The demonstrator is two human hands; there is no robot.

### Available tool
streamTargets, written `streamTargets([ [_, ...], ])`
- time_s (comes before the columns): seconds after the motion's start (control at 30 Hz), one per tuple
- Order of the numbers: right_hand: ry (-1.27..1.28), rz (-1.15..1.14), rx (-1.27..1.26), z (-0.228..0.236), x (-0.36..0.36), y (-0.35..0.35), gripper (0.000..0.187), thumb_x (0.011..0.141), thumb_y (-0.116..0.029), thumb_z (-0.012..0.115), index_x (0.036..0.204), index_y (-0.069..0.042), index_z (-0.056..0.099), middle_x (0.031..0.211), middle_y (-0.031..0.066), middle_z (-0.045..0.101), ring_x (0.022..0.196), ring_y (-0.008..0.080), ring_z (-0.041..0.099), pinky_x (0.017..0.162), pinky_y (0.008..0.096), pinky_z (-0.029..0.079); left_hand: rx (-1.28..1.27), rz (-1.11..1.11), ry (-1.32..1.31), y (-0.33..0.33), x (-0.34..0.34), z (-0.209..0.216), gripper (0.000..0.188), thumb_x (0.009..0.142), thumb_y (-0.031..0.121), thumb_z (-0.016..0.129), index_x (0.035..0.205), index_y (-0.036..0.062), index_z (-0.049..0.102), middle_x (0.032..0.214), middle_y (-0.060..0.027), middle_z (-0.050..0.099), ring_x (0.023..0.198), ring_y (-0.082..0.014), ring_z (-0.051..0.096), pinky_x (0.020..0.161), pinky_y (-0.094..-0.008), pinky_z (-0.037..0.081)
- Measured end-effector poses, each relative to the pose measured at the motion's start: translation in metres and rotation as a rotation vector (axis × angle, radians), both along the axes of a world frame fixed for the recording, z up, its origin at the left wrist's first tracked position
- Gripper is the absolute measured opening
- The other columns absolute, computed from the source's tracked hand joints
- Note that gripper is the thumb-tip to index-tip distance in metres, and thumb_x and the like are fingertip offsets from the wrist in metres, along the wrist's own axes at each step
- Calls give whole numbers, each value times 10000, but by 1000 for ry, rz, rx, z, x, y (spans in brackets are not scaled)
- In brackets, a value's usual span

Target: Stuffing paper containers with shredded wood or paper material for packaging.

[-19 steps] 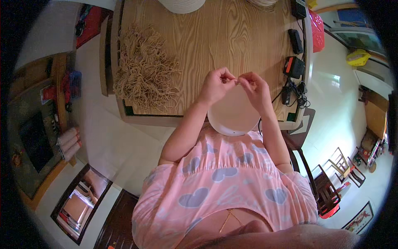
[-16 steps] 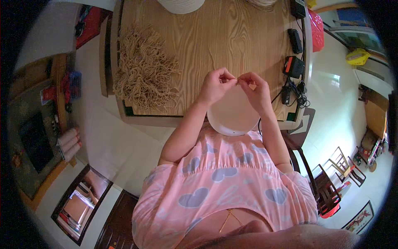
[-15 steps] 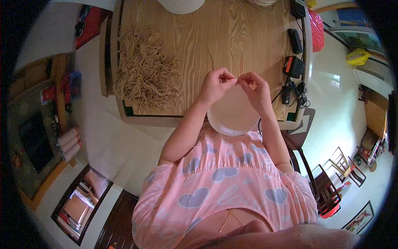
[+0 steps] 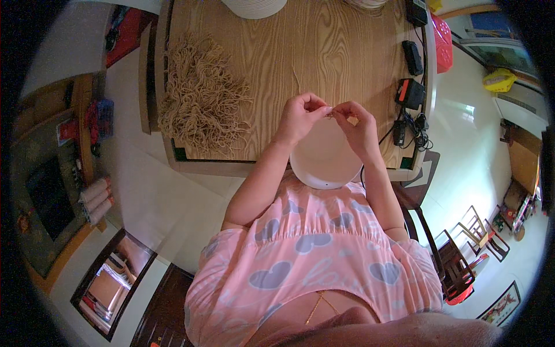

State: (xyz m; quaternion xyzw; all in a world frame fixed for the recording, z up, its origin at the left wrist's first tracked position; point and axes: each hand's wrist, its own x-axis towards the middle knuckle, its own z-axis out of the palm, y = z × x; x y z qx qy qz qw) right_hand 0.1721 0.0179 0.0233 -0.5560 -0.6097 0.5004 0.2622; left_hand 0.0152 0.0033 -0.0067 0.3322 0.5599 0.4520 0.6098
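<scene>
My left hand (image 4: 298, 121) and my right hand (image 4: 359, 128) meet fingertip to fingertip over a white round bowl-like vessel (image 4: 324, 178). Both pinch a thin tan cord; the short bit between the fingertips is mostly hidden. From beside my left hand a loose length of tan cord (image 4: 297, 80) runs away across the wooden table. The vessel sits at the table's near edge, close against my body, its far rim hidden by my hands. To the left lies a big tangled heap of tan cords (image 4: 202, 98).
The wood-grain table (image 4: 272, 52) carries a white ribbed round object (image 4: 254, 7) and a wound bundle (image 4: 365, 4) at its far edge. Along the right side are a black-and-orange device (image 4: 410, 92), a black box (image 4: 412, 56) and coiled black cables (image 4: 417, 132). A dark chair stands at right.
My fingertips have shifted very slightly against each other on the cord. The vessel, the heap and the rest stay in place.
</scene>
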Motion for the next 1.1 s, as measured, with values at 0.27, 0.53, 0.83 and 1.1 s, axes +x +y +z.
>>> streamTargets([
  [0.27,-38,-11,8,-4,0,-1,68,787,-24,613,849,3,600,772,21,613,745,85,534,711,229,437,54,-79,226,-4,1,10,109,772,109,671,794,4,660,693,-39,638,628,-87,580,574,-237,455],
  [0.53,-53,-40,28,-3,0,-1,84,769,-33,626,848,-6,615,770,63,616,722,132,559,684,262,455,341,-131,617,-8,3,15,84,748,63,666,821,23,670,764,-72,650,718,-166,613,657,-278,469],
  [0.83,-41,-32,42,1,-1,-3,80,771,-13,621,847,6,609,759,44,615,726,100,547,694,241,454,81,-91,381,-7,5,16,99,760,90,667,825,14,665,751,-54,658,671,-112,593,604,-249,455],
  [1.1,-55,39,139,1,0,-3,91,746,18,623,834,0,606,758,49,586,719,123,520,689,246,447,-8,-113,305,-4,4,8,105,779,95,658,840,9,663,760,-42,659,704,-85,596,645,-232,469],
])
